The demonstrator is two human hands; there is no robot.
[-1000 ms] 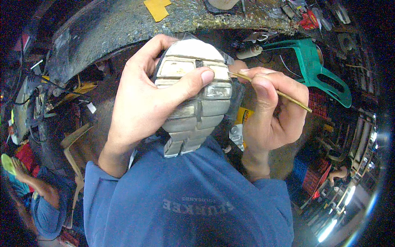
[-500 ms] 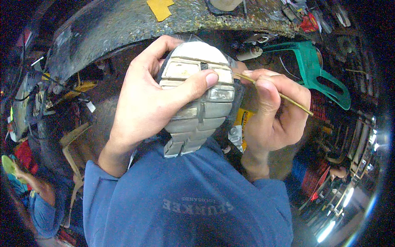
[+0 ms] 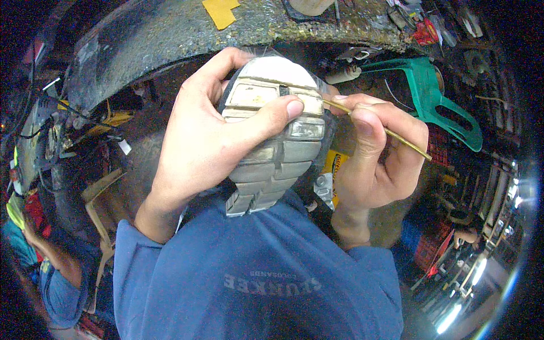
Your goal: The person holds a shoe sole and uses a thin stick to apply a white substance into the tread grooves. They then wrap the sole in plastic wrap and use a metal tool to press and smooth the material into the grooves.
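Observation:
A shoe (image 3: 273,148) is held sole up in front of my chest, its tread made of pale and grey blocks with a white patch at the far end. Around its left side wraps my left hand (image 3: 212,122), with the thumb pressed flat across the tread. My right hand (image 3: 381,147) pinches a thin brass-coloured rod (image 3: 407,144) between thumb and fingers. The rod slants up to the left, its tip at the right edge of the sole. Whether the tip goes into the seam there is hidden. The shoe's upper is mostly out of sight underneath.
A worn workbench (image 3: 153,42) curves along the far side, with a yellow piece (image 3: 220,12) on it. Right of the shoe stand a green plastic chair (image 3: 416,85) and a white spool (image 3: 343,74). A yellow packet (image 3: 334,164) lies below. Another person's arm (image 3: 59,260) shows at left.
The shoe has shifted very slightly, and both my hands keep their grips. At the far left, the other person's arm and the yellow-green thing in its hand have moved.

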